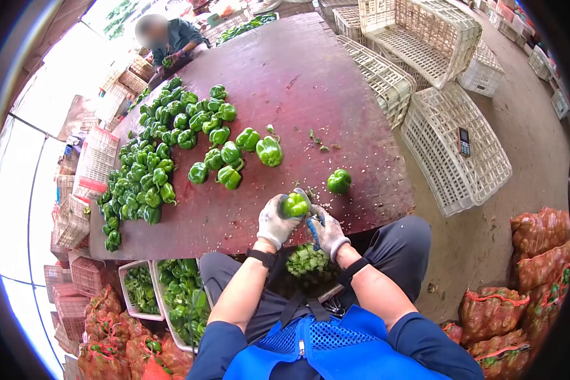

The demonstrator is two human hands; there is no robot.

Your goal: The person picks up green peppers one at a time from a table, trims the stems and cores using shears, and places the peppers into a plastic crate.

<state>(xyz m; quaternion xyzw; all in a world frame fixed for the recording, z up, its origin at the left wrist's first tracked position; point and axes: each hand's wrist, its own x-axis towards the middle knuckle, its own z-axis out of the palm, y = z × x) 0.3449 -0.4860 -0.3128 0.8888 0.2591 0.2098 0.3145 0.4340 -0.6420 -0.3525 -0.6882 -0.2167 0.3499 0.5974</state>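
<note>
The left hand (276,221) had its gloved fingers clamped around a green pepper (294,204) above the bench's (297,82) near edge, and the right hand (326,231) gripped a blue-handled cutter (313,229) (blade hidden) that could slip into the glove.

A heap of peppers (152,164) lies on the left half of the table (297,82), with one lone pepper (339,181) near the front edge, right of the held pepper (294,204). Crates (449,145) lie on the floor right of the table, a phone (464,142) on one. Bins (164,297) of peppers stand left of the person's legs, sacks (538,253) at far right.
</note>
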